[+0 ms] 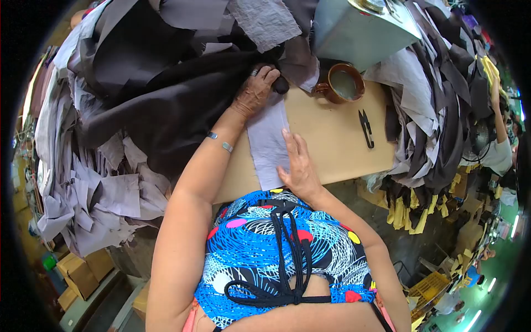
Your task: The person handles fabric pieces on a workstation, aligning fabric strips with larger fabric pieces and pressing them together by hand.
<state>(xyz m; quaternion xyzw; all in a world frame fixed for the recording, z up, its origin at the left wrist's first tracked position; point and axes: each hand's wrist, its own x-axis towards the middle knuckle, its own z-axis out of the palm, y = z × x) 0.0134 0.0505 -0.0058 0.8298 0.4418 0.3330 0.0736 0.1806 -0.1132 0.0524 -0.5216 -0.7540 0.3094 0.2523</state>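
My left hand (257, 91) is closed at the far end of a grey cloth strip (267, 141), its fingers curled over gathered black cloth (182, 113). A rounded black lump (281, 85) shows by its fingertips; I cannot tell whether it is part of that cloth. The strip lies lengthwise on the tan board, running toward my body. My right hand (300, 169) rests at the strip's right edge with thumb and fingers apart, gripping nothing. To its right lie black thread snips (365, 129).
A brown mug (346, 83) of cloudy liquid stands on the tan board (332, 144), before a large metal tin (362, 33). Grey and dark cloth pieces (105, 188) hang over the left side. More cloth (426, 105) is heaped at right. Another person's arm (498, 108) appears far right.
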